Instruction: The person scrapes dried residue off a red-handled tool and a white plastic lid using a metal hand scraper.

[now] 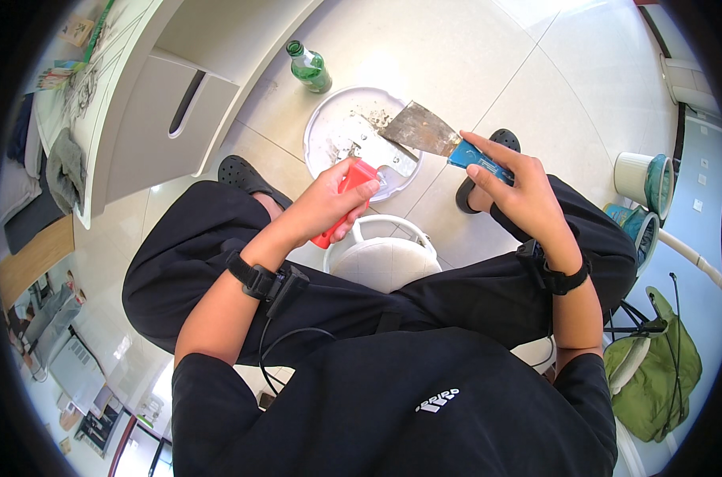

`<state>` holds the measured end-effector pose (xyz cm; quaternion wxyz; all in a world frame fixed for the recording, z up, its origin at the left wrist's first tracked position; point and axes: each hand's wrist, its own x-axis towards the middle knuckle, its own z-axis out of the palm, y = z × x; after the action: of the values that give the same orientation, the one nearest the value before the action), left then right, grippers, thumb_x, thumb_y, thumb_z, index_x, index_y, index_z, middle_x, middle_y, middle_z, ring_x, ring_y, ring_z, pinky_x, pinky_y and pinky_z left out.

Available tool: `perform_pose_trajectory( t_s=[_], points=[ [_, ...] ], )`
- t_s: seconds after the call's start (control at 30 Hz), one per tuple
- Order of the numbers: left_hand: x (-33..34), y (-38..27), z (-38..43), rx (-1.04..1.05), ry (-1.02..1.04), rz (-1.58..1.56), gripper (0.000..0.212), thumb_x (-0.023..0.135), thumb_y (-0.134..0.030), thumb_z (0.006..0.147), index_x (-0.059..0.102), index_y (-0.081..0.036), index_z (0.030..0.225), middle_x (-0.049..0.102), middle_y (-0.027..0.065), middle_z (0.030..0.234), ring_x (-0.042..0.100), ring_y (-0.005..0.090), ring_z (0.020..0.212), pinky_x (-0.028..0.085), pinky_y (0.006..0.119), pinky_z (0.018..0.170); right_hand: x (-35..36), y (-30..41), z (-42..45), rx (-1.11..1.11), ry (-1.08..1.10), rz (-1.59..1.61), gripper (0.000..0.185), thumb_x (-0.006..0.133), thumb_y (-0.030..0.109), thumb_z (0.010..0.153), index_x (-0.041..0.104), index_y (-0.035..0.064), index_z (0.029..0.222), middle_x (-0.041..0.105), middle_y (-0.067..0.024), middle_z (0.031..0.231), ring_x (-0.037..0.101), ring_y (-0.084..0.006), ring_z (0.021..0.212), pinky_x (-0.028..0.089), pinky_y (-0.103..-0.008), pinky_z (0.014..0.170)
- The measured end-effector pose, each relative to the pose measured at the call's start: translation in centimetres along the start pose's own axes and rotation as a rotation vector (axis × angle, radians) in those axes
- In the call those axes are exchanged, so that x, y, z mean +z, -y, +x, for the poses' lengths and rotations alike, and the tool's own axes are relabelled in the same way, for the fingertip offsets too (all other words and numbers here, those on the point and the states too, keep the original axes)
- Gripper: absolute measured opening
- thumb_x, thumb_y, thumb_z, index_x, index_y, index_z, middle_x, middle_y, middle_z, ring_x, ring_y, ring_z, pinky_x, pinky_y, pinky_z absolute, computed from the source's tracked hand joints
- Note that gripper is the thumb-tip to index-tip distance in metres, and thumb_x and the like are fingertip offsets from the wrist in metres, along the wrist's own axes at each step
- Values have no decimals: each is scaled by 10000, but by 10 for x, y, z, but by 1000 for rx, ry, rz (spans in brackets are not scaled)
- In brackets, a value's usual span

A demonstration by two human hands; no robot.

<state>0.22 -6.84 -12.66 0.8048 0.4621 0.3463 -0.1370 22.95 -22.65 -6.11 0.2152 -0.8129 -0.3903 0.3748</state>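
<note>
My left hand (343, 203) grips the red handle (361, 174) of a scraper with a wide metal blade holder (381, 146). In my right hand (516, 185) is a putty knife by its blue handle (480, 162); its rusty, stained blade (423, 128) slants across the edge of the red-handled scraper's head. Whether the two tools touch is hard to tell. Both are held over a round white plastic lid or tray (313, 128) on the floor, with dark crumbs of dirt (376, 113) scattered on it.
A green glass bottle (311, 70) stands beyond the round tray. A white stool (384, 262) is between my legs. White drawers (182, 113) rise at the left. Lined waste bins (632, 179) and a green folding chair (659, 369) are at the right.
</note>
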Motion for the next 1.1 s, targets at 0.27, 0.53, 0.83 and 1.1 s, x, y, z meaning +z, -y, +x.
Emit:
perform_pose_trajectory(
  t_s=[0.27, 0.53, 0.83, 1.1],
  points=[
    [0, 4, 2, -12, 40, 69, 355, 580, -314, 981, 460, -21, 1141, 498, 2, 609, 451, 71, 385, 369, 223, 355, -2, 5, -1, 24, 29, -33, 418, 661, 215, 899, 618, 136, 1308, 617, -176, 718, 505, -170, 533, 454, -285, 592],
    [6, 7, 1, -33, 80, 157, 292, 591, -297, 978, 476, -45, 1067, 492, -6, 605, 441, 67, 383, 359, 218, 342, 2, 4, 0, 18, 14, -3, 447, 677, 212, 887, 605, 152, 1324, 673, -215, 835, 564, -202, 560, 478, -292, 621],
    [7, 13, 5, -33, 17, 200, 271, 593, -290, 979, 477, -51, 1033, 491, -7, 591, 433, 63, 374, 343, 217, 337, 7, -4, 4, -141, -284, -113, 444, 716, 172, 849, 620, 130, 1280, 667, -192, 808, 636, -282, 656, 495, -326, 640],
    [4, 11, 7, -6, -67, 210, 299, 590, -289, 980, 466, -34, 1073, 483, -7, 577, 431, 62, 373, 345, 219, 338, 8, -2, 1, -294, -253, -231, 408, 710, 118, 837, 643, 120, 1239, 670, -141, 799, 623, -281, 643, 501, -346, 628]
  ],
)
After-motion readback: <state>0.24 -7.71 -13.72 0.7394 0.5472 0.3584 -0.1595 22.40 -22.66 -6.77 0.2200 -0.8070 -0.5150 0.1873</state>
